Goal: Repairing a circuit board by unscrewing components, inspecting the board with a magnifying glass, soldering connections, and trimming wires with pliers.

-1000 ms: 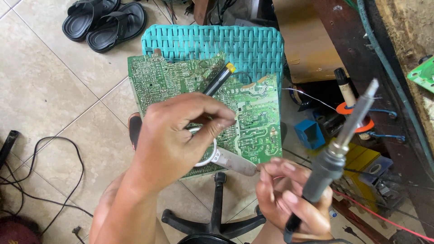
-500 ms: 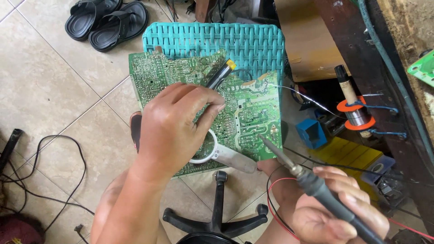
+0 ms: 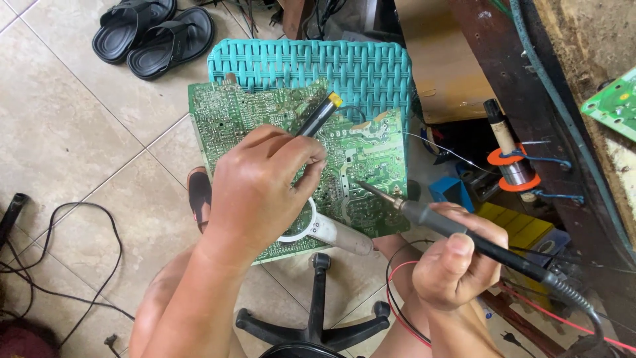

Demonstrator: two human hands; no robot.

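Observation:
A large green circuit board (image 3: 361, 162) lies solder side up across my lap and a teal woven stool (image 3: 311, 66). My left hand (image 3: 258, 189) rests on the board and grips a dark pen-shaped tool with a yellow end (image 3: 318, 114). Under that hand lies a white-framed magnifying glass (image 3: 328, 229). My right hand (image 3: 457, 265) is shut on the black handle of a soldering iron (image 3: 430, 219). Its metal tip (image 3: 361, 187) touches or hovers just over the board's right part.
A pair of black sandals (image 3: 152, 33) lies on the tiled floor at the top left. Black cables (image 3: 66, 219) trail at the left. A chair base (image 3: 315, 318) stands below. A spool with orange rims (image 3: 513, 169), a blue box (image 3: 447, 192) and a dark bench are at the right.
My right hand has swung the soldering iron down from upright and brought its tip onto the board. My left hand has stayed on the board with its tool.

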